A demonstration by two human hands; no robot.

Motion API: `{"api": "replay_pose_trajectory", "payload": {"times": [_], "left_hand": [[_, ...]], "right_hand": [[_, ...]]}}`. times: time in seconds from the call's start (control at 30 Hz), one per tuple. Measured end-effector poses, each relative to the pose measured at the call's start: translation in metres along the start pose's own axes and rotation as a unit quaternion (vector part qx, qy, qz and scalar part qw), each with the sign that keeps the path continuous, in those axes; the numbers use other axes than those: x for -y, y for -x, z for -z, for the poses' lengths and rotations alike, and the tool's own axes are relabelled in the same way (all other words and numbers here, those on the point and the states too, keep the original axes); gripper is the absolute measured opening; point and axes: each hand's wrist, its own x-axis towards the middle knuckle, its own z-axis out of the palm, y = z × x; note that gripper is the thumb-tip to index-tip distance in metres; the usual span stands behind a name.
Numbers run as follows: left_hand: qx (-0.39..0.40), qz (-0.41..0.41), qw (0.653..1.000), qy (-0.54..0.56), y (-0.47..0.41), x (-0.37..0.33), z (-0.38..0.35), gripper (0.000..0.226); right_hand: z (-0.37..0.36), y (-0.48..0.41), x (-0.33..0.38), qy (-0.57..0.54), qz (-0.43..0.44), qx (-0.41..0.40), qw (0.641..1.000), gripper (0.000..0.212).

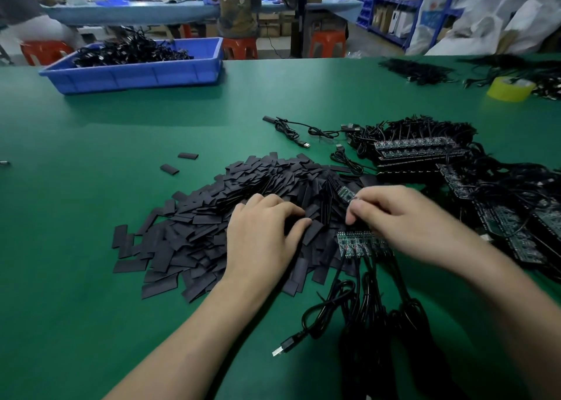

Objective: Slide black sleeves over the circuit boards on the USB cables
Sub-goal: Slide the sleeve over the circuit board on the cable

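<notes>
A big heap of flat black sleeves lies on the green table in front of me. My left hand rests on the heap with fingers curled down into the sleeves; whether it grips one is hidden. My right hand pinches a small green circuit board that sticks out above its fingertips. Just below that hand lies a row of several circuit boards, their black USB cables trailing toward me, one USB plug lying at the front.
Stacks of board panels with cables fill the right side. A blue bin of black cables stands at the far left, a yellow tape roll at the far right. People work at another table behind.
</notes>
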Motion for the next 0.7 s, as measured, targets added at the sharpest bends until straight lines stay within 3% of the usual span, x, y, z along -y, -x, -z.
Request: {"api": "replay_pose_trajectory", "payload": {"times": [0.3,0.4,0.53,0.6,0.7], "left_hand": [[-0.004,0.034,0.995,0.093,0.002,0.004,0.001,0.005],[-0.022,-0.015,0.992,0.121,0.003,0.003,0.007,0.004],[0.008,-0.028,0.969,0.246,0.009,0.001,0.009,0.012],[-0.003,-0.059,0.97,0.236,0.01,0.0,0.01,0.017],[-0.042,-0.152,0.978,0.135,0.01,0.0,0.009,0.027]], "right_hand": [[-0.038,-0.003,-0.016,-0.1,-0.007,-0.123,0.987,0.024],[-0.043,-0.002,-0.015,-0.183,-0.002,-0.123,0.975,0.006],[-0.045,0.001,-0.011,-0.206,0.02,-0.107,0.973,0.01],[-0.045,0.002,-0.01,-0.218,0.019,-0.1,0.97,0.014],[-0.048,0.002,-0.011,-0.252,0.013,-0.088,0.964,0.01]]}}
